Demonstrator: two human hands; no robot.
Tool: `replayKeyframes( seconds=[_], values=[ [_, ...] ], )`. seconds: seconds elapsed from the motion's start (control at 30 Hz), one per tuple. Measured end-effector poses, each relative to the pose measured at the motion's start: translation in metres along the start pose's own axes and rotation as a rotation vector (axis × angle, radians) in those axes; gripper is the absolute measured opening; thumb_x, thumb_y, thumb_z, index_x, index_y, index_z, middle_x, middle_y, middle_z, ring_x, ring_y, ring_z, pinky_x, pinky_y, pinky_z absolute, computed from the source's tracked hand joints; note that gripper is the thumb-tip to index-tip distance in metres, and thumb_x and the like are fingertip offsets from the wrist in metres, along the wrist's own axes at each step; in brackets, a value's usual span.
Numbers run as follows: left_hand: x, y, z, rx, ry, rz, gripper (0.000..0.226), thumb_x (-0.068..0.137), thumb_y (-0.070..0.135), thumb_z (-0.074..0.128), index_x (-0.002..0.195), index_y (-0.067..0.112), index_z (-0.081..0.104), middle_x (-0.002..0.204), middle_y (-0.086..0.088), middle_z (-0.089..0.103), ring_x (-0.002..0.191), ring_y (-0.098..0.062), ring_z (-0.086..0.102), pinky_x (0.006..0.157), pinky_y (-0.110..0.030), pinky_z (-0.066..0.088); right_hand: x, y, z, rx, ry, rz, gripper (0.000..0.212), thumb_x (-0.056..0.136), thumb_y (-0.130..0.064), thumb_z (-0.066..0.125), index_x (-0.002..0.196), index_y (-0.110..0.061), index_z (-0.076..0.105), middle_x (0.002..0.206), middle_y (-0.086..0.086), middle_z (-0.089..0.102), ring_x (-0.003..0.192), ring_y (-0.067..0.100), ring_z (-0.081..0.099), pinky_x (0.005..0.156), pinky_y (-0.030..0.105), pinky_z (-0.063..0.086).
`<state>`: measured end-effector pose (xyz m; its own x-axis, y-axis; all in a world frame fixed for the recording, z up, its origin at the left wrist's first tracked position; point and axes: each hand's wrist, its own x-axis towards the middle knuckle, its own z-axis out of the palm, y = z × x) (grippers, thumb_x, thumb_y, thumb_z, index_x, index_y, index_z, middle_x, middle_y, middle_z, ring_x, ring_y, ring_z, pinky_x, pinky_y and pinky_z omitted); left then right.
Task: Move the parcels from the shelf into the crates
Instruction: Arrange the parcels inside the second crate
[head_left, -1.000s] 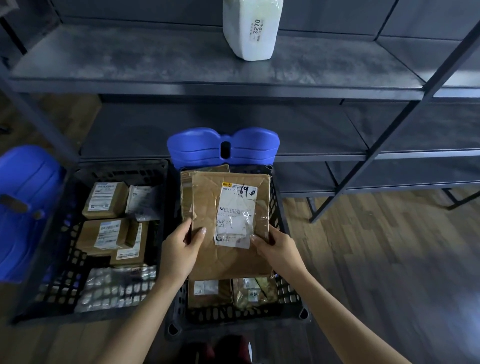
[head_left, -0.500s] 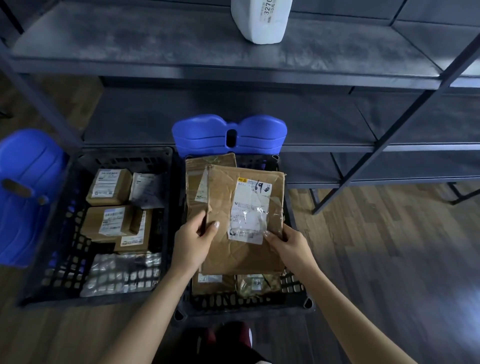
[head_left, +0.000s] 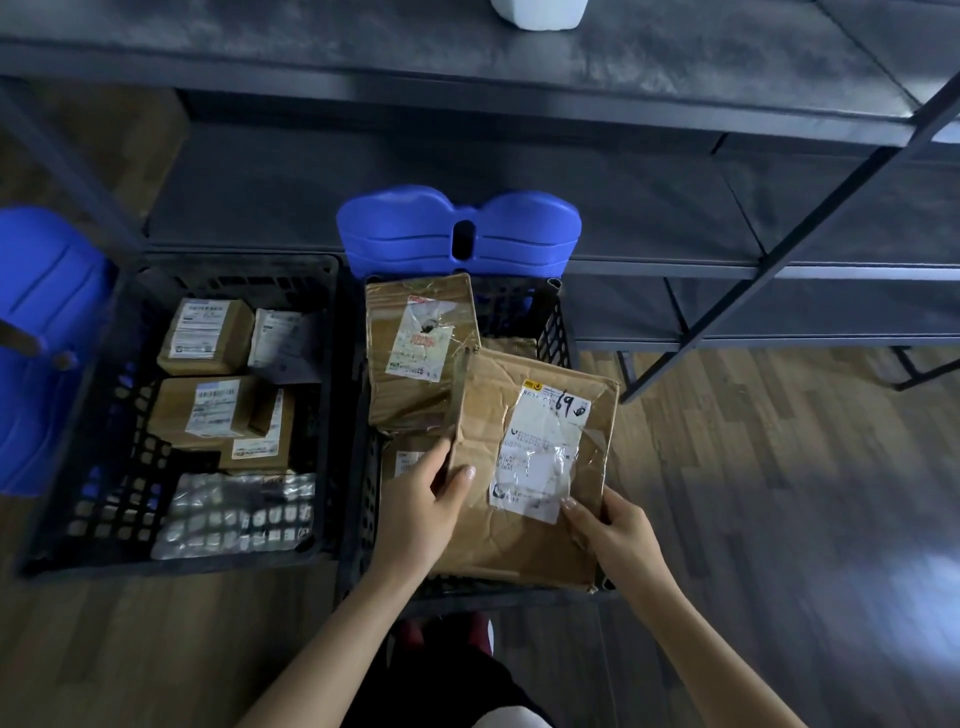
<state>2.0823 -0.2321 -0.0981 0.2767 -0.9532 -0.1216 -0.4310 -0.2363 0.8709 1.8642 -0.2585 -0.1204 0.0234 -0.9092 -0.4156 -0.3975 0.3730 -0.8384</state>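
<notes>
A flat brown cardboard parcel (head_left: 498, 535) with a white label marked 69 lies over the near right part of the right black crate (head_left: 556, 322). My left hand (head_left: 423, 512) grips its left edge, thumb on top. At its lower right edge my right hand (head_left: 610, 540) holds it, fingers on the label's corner. Behind it in the same crate lies a second brown parcel (head_left: 410, 353) with a torn label. The left black crate (head_left: 234, 270) holds several small brown boxes (head_left: 205, 338) and a bubble-wrapped packet (head_left: 234, 514). A white parcel (head_left: 540, 13) stands on the dark shelf (head_left: 311, 57).
A blue plastic chair back (head_left: 457, 228) stands behind the right crate, another blue chair (head_left: 41, 332) at the far left. Lower shelf boards (head_left: 675, 208) and a slanted metal brace (head_left: 789, 234) run on the right. Wooden floor (head_left: 779, 493) surrounds the crates.
Both hands have carried the labelled parcel down and to the right in the right crate, uncovering the second brown parcel behind it. The view has tilted downward.
</notes>
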Motion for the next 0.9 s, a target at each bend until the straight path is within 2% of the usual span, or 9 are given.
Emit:
replayKeyframes(
  seconds=[0.13,0.23,0.33,0.4,0.5,0.6,0.67,0.77,0.9],
  values=[
    [-0.015,-0.001,0.008,0.018,0.021,-0.036,0.050,0.090,0.025,0.062,0.134,0.005,0.050,0.131,-0.005,0.058,0.121,-0.010,0.053,0.101,-0.024,0.042,-0.009,0.005,-0.010,-0.036,-0.012,0.024,0.018,0.089,-0.024,0.068,0.074,-0.034,0.068,0.062,-0.017,0.068,0.055,-0.006,0.060,0.050,0.009,0.042],
    [-0.028,0.000,0.015,0.003,0.020,-0.090,0.052,0.090,0.026,0.063,0.135,0.005,0.049,0.134,-0.006,0.056,0.124,-0.009,0.049,0.098,-0.014,0.035,-0.015,0.007,-0.017,-0.082,-0.028,0.056,0.010,0.088,-0.024,0.069,0.082,-0.032,0.071,0.073,-0.015,0.073,0.066,-0.003,0.066,0.058,0.017,0.046],
    [-0.037,0.002,0.018,-0.010,-0.002,-0.128,0.051,0.091,0.027,0.060,0.137,0.008,0.047,0.128,-0.010,0.061,0.120,-0.019,0.056,0.101,-0.029,0.044,-0.021,0.004,-0.021,-0.139,-0.042,0.047,0.010,0.088,-0.024,0.067,0.086,-0.034,0.070,0.080,-0.019,0.073,0.075,-0.004,0.067,0.059,0.013,0.046],
    [-0.041,0.005,0.017,0.001,0.004,-0.138,0.050,0.092,0.025,0.059,0.137,0.010,0.047,0.118,-0.015,0.066,0.112,-0.026,0.060,0.094,-0.038,0.048,-0.023,-0.001,-0.022,-0.175,-0.052,0.046,0.010,0.088,-0.025,0.067,0.084,-0.034,0.069,0.078,-0.020,0.073,0.073,-0.006,0.066,0.057,0.011,0.044],
    [-0.047,0.006,0.010,0.017,0.041,-0.133,0.048,0.091,0.024,0.061,0.136,0.011,0.049,0.114,-0.002,0.069,0.094,-0.006,0.065,0.078,-0.018,0.049,-0.026,-0.009,-0.022,-0.211,-0.077,0.040,0.009,0.088,-0.027,0.066,0.080,-0.032,0.068,0.073,-0.021,0.071,0.069,-0.007,0.065,0.055,0.011,0.045],
    [-0.052,0.002,-0.001,0.030,0.069,-0.138,0.045,0.089,0.022,0.063,0.131,0.011,0.055,0.111,0.006,0.067,0.086,0.015,0.053,0.067,0.002,0.038,-0.026,-0.018,-0.016,-0.267,-0.124,0.041,0.008,0.088,-0.031,0.067,0.082,-0.027,0.069,0.073,-0.013,0.072,0.070,-0.001,0.067,0.060,0.019,0.052],
    [-0.051,-0.002,-0.011,0.041,0.083,-0.154,0.045,0.088,0.022,0.064,0.131,0.009,0.055,0.120,0.000,0.065,0.099,0.007,0.052,0.074,0.003,0.033,-0.026,-0.025,-0.008,-0.306,-0.155,0.038,0.014,0.087,-0.034,0.067,0.079,-0.023,0.068,0.071,-0.009,0.071,0.069,0.004,0.066,0.063,0.025,0.052],
    [-0.046,-0.009,-0.026,0.066,0.081,-0.185,0.049,0.088,0.023,0.064,0.133,0.006,0.052,0.128,-0.004,0.060,0.116,-0.007,0.053,0.087,-0.010,0.036,-0.025,-0.032,0.007,-0.333,-0.203,0.040,0.018,0.088,-0.036,0.066,0.078,-0.021,0.066,0.069,-0.010,0.069,0.067,0.003,0.064,0.063,0.024,0.050],
    [-0.031,-0.020,-0.041,0.105,0.045,-0.240,0.049,0.090,0.023,0.063,0.134,0.007,0.051,0.129,-0.005,0.060,0.121,-0.019,0.054,0.091,-0.021,0.039,-0.015,-0.039,0.026,-0.364,-0.259,0.074,0.019,0.090,-0.038,0.063,0.091,-0.021,0.069,0.084,-0.008,0.072,0.079,0.007,0.068,0.072,0.028,0.055]
  ],
)
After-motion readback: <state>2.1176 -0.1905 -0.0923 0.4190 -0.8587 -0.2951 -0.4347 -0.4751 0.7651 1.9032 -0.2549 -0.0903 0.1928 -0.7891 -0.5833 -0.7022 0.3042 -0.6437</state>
